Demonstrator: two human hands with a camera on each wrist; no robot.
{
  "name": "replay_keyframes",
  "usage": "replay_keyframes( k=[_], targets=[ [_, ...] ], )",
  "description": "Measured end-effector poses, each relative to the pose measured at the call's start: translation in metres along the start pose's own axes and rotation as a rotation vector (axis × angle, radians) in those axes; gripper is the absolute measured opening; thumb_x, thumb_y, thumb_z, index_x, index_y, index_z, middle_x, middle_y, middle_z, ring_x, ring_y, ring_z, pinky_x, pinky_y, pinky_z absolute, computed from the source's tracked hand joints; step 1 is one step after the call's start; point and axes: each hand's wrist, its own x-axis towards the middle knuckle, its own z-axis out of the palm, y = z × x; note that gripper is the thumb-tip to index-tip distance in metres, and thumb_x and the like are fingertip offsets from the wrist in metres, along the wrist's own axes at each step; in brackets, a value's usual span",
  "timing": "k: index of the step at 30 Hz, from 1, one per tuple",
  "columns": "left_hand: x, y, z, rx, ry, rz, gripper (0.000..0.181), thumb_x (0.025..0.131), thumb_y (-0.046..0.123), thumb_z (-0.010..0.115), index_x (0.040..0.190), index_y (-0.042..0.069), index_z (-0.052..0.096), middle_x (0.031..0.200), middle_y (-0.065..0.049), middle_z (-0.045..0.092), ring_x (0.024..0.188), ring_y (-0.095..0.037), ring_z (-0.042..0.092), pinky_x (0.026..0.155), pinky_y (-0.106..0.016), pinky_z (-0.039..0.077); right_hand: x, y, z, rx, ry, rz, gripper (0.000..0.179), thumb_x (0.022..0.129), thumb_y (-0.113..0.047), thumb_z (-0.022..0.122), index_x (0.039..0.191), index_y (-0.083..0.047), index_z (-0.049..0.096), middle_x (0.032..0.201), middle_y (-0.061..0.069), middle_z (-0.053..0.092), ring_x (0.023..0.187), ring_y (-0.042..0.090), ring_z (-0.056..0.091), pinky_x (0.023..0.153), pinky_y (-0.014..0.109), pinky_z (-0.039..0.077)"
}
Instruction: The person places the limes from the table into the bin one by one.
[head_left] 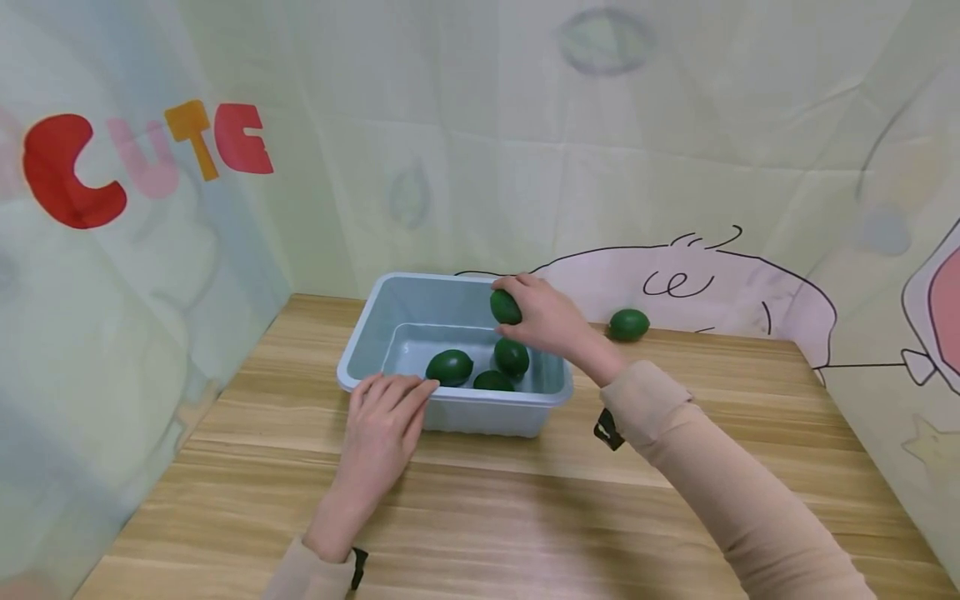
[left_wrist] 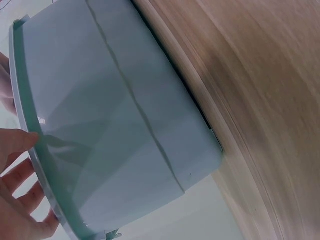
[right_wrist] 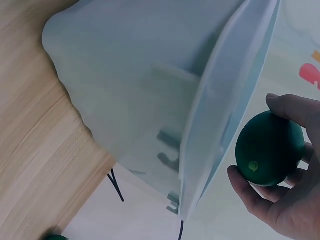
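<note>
My right hand (head_left: 543,317) holds a dark green lime (head_left: 506,307) above the right side of a pale blue plastic basin (head_left: 455,410). The right wrist view shows this lime (right_wrist: 270,148) between the thumb and curled fingers, its pale stem spot visible. Inside the basin, toward its near right, lie three more limes (head_left: 450,367). My left hand (head_left: 381,425) grips the basin's near rim at the left; in the left wrist view the thumb (left_wrist: 20,141) is on the outer side and the other fingers reach over the rim, their tips partly hidden.
Another lime (head_left: 628,325) lies on the wooden table (head_left: 480,517) at the back right, close to the printed cloth backdrop (head_left: 480,183). The cloth encloses the table's back and both sides. The basin stands near the back edge.
</note>
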Motion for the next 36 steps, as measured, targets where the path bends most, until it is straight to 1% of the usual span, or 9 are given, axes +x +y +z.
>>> replay_keyframes(
  k=[7, 10, 15, 18, 21, 26, 30, 33, 36],
  targets=[
    [0.000, 0.000, -0.001, 0.006, 0.002, 0.003, 0.026, 0.081, 0.011, 0.066, 0.107, 0.015, 0.067, 0.101, -0.004, 0.066, 0.099, -0.023, 0.056, 0.098, -0.046, 0.034, 0.006, -0.004, 0.006, -0.033, 0.001, -0.024, 0.058, 0.079, -0.031, 0.067, 0.131, -0.018, 0.044, 0.120, 0.008, 0.052, 0.102, 0.024, 0.053, 0.080, 0.039, 0.049],
    [0.000, 0.000, -0.001, 0.005, 0.003, 0.002, 0.027, 0.081, 0.010, 0.066, 0.107, 0.015, 0.067, 0.101, -0.004, 0.066, 0.099, -0.023, 0.056, 0.098, -0.046, 0.034, 0.007, -0.005, 0.007, -0.040, 0.004, -0.028, 0.058, 0.079, -0.030, 0.067, 0.131, -0.018, 0.044, 0.122, 0.008, 0.052, 0.105, 0.025, 0.052, 0.082, 0.040, 0.049],
    [0.000, 0.000, -0.001, 0.005, 0.002, -0.001, 0.028, 0.080, 0.010, 0.066, 0.108, 0.015, 0.067, 0.101, -0.004, 0.066, 0.099, -0.023, 0.056, 0.099, -0.046, 0.034, 0.008, -0.006, 0.008, -0.036, 0.010, -0.035, 0.055, 0.080, -0.029, 0.067, 0.130, -0.016, 0.047, 0.126, 0.009, 0.051, 0.113, 0.028, 0.050, 0.090, 0.041, 0.047],
    [0.000, 0.000, -0.001, 0.005, 0.001, -0.003, 0.028, 0.080, 0.010, 0.067, 0.108, 0.015, 0.067, 0.101, -0.004, 0.066, 0.099, -0.023, 0.056, 0.099, -0.046, 0.034, 0.008, -0.007, 0.008, -0.017, 0.024, -0.038, 0.050, 0.081, -0.026, 0.066, 0.127, -0.014, 0.049, 0.125, 0.009, 0.052, 0.115, 0.027, 0.049, 0.092, 0.040, 0.046],
    [-0.001, 0.000, -0.001, 0.005, 0.002, -0.002, 0.029, 0.079, 0.010, 0.067, 0.108, 0.016, 0.067, 0.101, -0.004, 0.066, 0.100, -0.023, 0.056, 0.099, -0.046, 0.034, 0.007, -0.007, 0.007, -0.012, 0.032, -0.036, 0.045, 0.082, -0.025, 0.065, 0.124, -0.014, 0.052, 0.122, 0.008, 0.052, 0.113, 0.026, 0.050, 0.090, 0.039, 0.047],
    [0.000, 0.000, -0.001, -0.001, 0.006, 0.000, 0.029, 0.080, 0.009, 0.067, 0.108, 0.016, 0.067, 0.102, -0.003, 0.066, 0.100, -0.023, 0.056, 0.099, -0.046, 0.033, 0.004, -0.007, 0.008, -0.040, 0.035, -0.033, 0.040, 0.082, -0.026, 0.065, 0.118, -0.014, 0.056, 0.115, 0.006, 0.054, 0.108, 0.025, 0.051, 0.086, 0.037, 0.048],
    [0.001, 0.000, -0.001, -0.003, 0.009, 0.001, 0.028, 0.080, 0.010, 0.066, 0.108, 0.016, 0.067, 0.102, -0.003, 0.066, 0.100, -0.023, 0.056, 0.099, -0.046, 0.034, 0.002, -0.003, 0.009, -0.051, 0.042, -0.031, 0.037, 0.082, -0.026, 0.066, 0.115, -0.013, 0.058, 0.111, 0.006, 0.056, 0.102, 0.024, 0.053, 0.083, 0.036, 0.048],
    [0.000, 0.000, -0.001, -0.004, 0.010, 0.002, 0.028, 0.080, 0.009, 0.066, 0.108, 0.015, 0.067, 0.102, -0.003, 0.066, 0.100, -0.023, 0.056, 0.099, -0.046, 0.033, 0.001, 0.000, 0.010, -0.040, 0.041, -0.023, 0.035, 0.082, -0.027, 0.065, 0.114, -0.012, 0.059, 0.109, 0.007, 0.057, 0.097, 0.023, 0.055, 0.082, 0.036, 0.049],
    [0.000, 0.000, -0.001, -0.003, 0.009, 0.003, 0.028, 0.080, 0.009, 0.067, 0.108, 0.015, 0.067, 0.101, -0.003, 0.066, 0.100, -0.023, 0.056, 0.099, -0.046, 0.033, -0.001, 0.004, 0.010, -0.015, 0.044, -0.010, 0.033, 0.083, -0.026, 0.063, 0.112, -0.011, 0.060, 0.109, 0.006, 0.059, 0.098, 0.022, 0.057, 0.082, 0.037, 0.049]
  ],
)
